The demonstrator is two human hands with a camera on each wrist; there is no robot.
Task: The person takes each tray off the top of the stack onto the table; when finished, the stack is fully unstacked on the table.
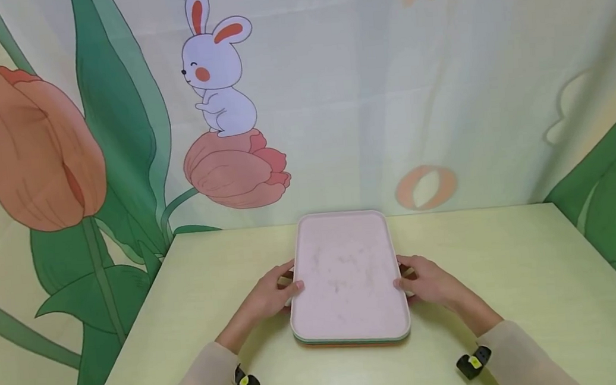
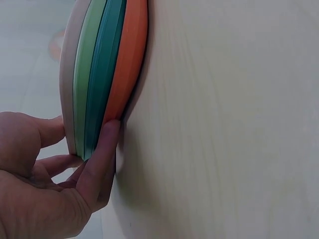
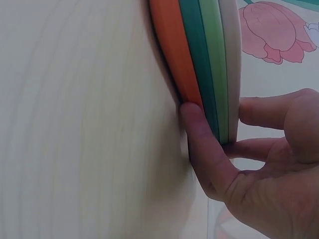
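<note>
A stack of rectangular trays with rounded corners lies flat, low over the table; whether it touches the wood cannot be told. On top is a pale pink tray [image 1: 348, 273] with faint smudges. Below it, edges show of a light green tray [image 2: 82, 79], a dark green tray [image 2: 103, 69] and, lowest, an orange tray [image 2: 128, 59]. My left hand [image 1: 272, 291] grips the stack's left side, thumb on the pink rim, a finger against the orange tray. Opposite, my right hand [image 1: 426, 278] holds the right side likewise. Some fingertips are hidden by the trays.
The light wooden table [image 1: 227, 264] spreads to both sides of the stack. Behind its far edge hangs a curtain [image 1: 328, 95] printed with a rabbit and tulips. Each wrist wears a small black camera on a strap, the left camera [image 1: 247, 384] and the right camera [image 1: 471, 365].
</note>
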